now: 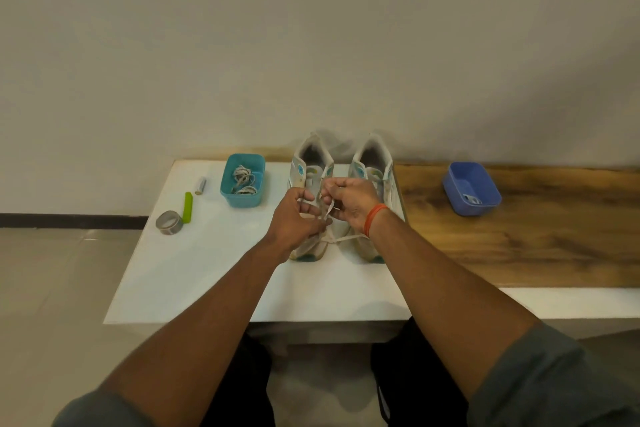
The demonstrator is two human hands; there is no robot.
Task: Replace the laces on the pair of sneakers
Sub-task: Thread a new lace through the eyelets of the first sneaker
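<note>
Far left on the white table (194,274): silver tin (169,222), green stick (188,207) just beside it, small silver cylinder (200,185) further back. Right part of the surface is wood (540,246).

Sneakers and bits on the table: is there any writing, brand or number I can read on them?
No text can be read anywhere.
Sneakers: teal and yellow patches only, too blurred to tell any lettering.
Green stick, silver tin and small silver tube: no legible marks.
Teal box and blue box: plain.
</note>
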